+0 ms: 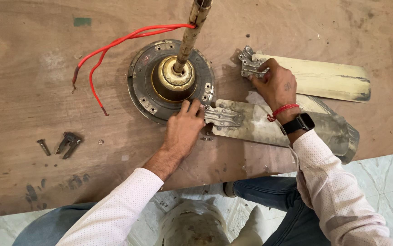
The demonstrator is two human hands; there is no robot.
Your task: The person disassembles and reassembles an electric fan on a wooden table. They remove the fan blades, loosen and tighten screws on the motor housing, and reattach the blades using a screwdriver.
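A ceiling fan motor (pixel 171 79) lies on a brown board, with a brass dome, an upright rod (pixel 192 32) and two red wires (pixel 114 45). My left hand (pixel 182 130) rests its fingertips on the motor's rim, where the metal bracket (pixel 221 116) of a dirty fan blade (pixel 287 125) meets it. Whether the fingers pinch a small part is hidden. My right hand (pixel 276 84) grips the metal bracket (pixel 250 66) of a second, cream fan blade (pixel 319 79) lying further back.
Several loose bolts (pixel 62 145) lie at the left of the board (pixel 32 86). Small screws (pixel 207 138) sit near the blade bracket. A pale sack (pixel 192 225) stands on the tiled floor between my knees, below the board's front edge.
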